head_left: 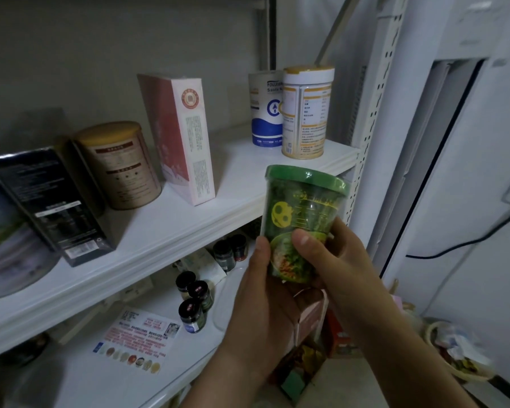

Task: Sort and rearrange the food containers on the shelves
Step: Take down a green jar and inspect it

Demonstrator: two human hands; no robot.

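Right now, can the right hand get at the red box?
Probably not yet: the right hand and left hand both grip the green cup. Nothing stands before the red box.

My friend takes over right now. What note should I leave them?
Hands: left hand and right hand both grip the cup, in front of the upper shelf's edge.
Upper shelf: black box, brown can, red box, blue can, yellow can.
Lower shelf: small jars.
Done: cup in hand.
Left: shelve the cup, sort the rest.
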